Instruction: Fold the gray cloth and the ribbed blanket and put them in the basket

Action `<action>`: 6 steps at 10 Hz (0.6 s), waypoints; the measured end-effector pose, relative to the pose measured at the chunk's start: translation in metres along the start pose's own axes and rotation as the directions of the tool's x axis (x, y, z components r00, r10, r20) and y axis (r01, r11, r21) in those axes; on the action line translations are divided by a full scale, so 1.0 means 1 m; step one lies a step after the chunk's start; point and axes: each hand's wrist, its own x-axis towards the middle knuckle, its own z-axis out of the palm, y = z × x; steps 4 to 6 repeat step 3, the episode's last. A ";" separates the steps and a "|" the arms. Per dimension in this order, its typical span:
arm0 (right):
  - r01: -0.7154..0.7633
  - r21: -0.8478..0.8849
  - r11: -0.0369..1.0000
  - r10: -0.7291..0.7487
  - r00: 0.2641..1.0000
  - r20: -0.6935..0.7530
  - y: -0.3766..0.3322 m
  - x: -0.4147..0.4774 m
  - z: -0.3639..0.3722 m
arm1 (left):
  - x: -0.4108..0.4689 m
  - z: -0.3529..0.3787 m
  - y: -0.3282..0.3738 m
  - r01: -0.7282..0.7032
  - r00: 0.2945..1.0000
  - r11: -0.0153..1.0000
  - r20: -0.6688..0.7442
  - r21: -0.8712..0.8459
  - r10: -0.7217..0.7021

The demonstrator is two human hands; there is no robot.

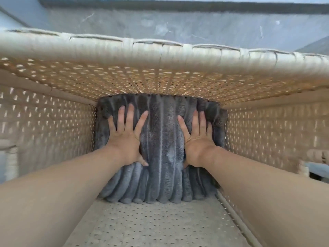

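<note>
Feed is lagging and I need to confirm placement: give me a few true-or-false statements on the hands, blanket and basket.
1. The ribbed blanket lies inside the basket. True.
2. The left hand grips the basket's rim. False: it presses flat on the blanket.
3. The right hand presses the blanket with straight fingers. True.
4. The blanket hangs over the rim. False: it sits well below it.

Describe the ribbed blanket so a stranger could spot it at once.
Look down into the pale woven basket that fills the view. At its bottom lies the ribbed blanket, pressed by the left hand and right hand. It alone is dark gray, plush and ridged.
</note>
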 end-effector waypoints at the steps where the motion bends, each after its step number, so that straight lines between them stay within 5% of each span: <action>1: 0.018 -0.003 1.000 -0.018 0.999 -0.029 -0.002 -0.039 -0.012 | -0.045 -0.019 -0.004 -0.019 1.000 0.999 0.006 0.032 0.019; 3: 0.033 0.385 0.923 0.078 0.960 -0.269 0.002 -0.181 -0.059 | -0.166 -0.092 -0.019 -0.143 0.985 0.985 -0.110 -0.100 0.132; 6: 0.033 0.385 0.923 0.078 0.960 -0.269 0.002 -0.181 -0.059 | -0.166 -0.092 -0.019 -0.143 0.985 0.985 -0.110 -0.100 0.132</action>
